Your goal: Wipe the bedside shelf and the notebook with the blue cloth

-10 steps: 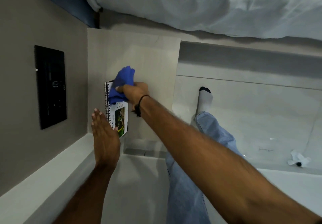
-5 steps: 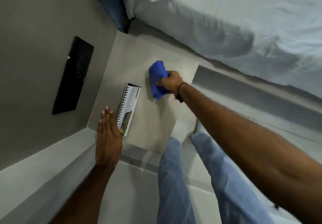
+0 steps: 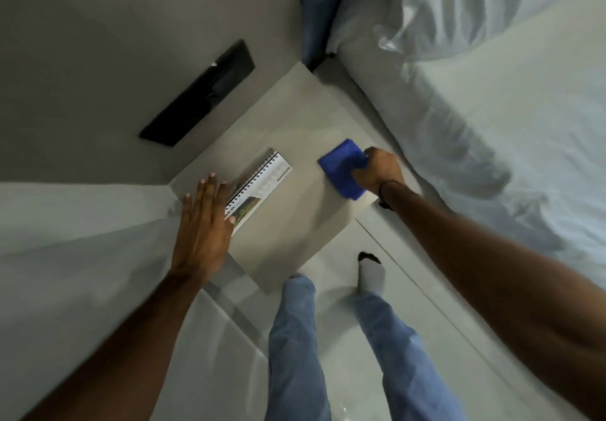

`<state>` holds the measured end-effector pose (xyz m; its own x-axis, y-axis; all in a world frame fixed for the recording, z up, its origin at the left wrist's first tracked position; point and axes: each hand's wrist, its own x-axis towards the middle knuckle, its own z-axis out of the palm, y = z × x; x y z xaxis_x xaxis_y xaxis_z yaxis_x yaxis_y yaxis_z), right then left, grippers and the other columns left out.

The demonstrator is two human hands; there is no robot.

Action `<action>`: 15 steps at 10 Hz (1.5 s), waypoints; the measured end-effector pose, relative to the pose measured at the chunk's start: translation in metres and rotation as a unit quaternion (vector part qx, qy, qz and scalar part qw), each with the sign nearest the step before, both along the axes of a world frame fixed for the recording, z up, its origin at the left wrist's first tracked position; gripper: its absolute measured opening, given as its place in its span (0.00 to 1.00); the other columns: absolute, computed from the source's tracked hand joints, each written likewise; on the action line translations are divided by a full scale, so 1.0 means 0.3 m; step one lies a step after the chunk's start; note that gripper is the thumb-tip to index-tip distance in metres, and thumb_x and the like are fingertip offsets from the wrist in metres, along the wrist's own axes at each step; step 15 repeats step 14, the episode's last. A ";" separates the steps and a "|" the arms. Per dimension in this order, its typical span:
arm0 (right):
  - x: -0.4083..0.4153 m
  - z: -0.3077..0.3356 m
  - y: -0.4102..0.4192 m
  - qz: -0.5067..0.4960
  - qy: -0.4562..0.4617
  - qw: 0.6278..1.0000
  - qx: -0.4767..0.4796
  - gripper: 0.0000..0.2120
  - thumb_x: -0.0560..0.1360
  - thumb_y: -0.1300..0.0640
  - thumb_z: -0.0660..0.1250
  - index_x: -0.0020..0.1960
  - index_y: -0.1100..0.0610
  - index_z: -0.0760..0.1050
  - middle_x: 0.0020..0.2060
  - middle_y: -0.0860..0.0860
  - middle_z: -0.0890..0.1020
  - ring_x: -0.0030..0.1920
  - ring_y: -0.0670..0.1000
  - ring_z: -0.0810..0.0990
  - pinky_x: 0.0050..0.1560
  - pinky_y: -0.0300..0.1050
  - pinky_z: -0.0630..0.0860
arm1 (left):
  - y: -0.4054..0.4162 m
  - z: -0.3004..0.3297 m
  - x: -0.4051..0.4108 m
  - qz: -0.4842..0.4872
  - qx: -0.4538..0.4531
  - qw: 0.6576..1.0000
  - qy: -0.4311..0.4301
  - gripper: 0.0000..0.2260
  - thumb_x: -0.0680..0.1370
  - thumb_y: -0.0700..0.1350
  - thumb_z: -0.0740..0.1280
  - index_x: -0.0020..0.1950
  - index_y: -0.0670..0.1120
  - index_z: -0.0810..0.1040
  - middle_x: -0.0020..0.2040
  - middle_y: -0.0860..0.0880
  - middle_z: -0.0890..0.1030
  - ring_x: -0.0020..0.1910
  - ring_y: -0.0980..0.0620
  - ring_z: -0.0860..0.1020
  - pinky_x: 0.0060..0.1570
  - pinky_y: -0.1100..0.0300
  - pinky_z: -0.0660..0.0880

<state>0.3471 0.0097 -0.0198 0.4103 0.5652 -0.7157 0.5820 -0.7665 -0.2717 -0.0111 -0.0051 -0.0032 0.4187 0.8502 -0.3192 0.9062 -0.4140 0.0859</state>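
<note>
Since 1 second ago the right hand (image 3: pixel 377 171) has carried the blue cloth (image 3: pixel 344 168) off the notebook (image 3: pixel 259 187) and across the bedside shelf (image 3: pixel 295 224) to its bed-side edge.

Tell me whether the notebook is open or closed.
Closed. The spiral notebook lies flat on the shelf, printed cover up, no pages spread.

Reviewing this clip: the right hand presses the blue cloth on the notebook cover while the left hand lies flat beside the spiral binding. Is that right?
Not quite. In the head view the right hand presses the blue cloth on the bare bedside shelf, apart from the notebook, not on its cover. The rest holds: the left hand lies flat beside the spiral binding.
</note>
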 end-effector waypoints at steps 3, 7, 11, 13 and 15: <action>-0.347 0.185 0.221 -0.033 0.234 0.970 0.053 0.26 0.77 0.40 0.63 0.65 0.58 0.77 0.65 0.56 0.80 0.66 0.58 0.77 0.69 0.49 0.70 | 0.001 0.115 0.110 0.758 -0.176 0.521 -0.351 0.29 0.85 0.58 0.49 0.76 0.40 0.69 0.75 0.41 0.74 0.71 0.43 0.73 0.68 0.56 0.66; -0.404 0.229 0.100 0.007 0.198 0.980 -0.018 0.38 0.76 0.31 0.53 0.71 0.59 0.71 0.68 0.58 0.76 0.68 0.61 0.74 0.71 0.55 0.67 | -0.091 0.171 0.098 0.756 -0.258 0.402 -0.447 0.34 0.79 0.70 0.49 0.60 0.46 0.82 0.51 0.42 0.86 0.45 0.47 0.84 0.38 0.61 0.78; -0.315 0.242 -0.183 -0.013 0.207 0.978 -0.011 0.27 0.79 0.34 0.54 0.61 0.54 0.78 0.57 0.54 0.78 0.58 0.57 0.76 0.65 0.51 0.71 | -0.340 0.189 0.223 0.738 -0.248 0.391 -0.491 0.32 0.82 0.66 0.47 0.65 0.46 0.81 0.58 0.42 0.85 0.48 0.48 0.83 0.51 0.58 0.78; -0.291 0.228 -0.189 0.027 0.214 0.976 -0.012 0.28 0.78 0.35 0.55 0.65 0.53 0.77 0.63 0.54 0.79 0.62 0.56 0.76 0.64 0.48 0.69 | -0.400 0.159 0.227 0.735 -0.244 0.410 -0.482 0.28 0.85 0.61 0.45 0.68 0.47 0.78 0.66 0.45 0.81 0.46 0.58 0.78 0.42 0.64 0.69; -0.273 0.256 -0.186 0.047 0.195 0.980 0.001 0.33 0.78 0.36 0.59 0.75 0.56 0.67 0.74 0.56 0.71 0.73 0.59 0.69 0.72 0.52 0.65 | -0.407 0.206 0.224 0.732 -0.221 0.466 -0.445 0.28 0.85 0.60 0.46 0.71 0.45 0.75 0.66 0.46 0.79 0.50 0.55 0.78 0.48 0.64 0.69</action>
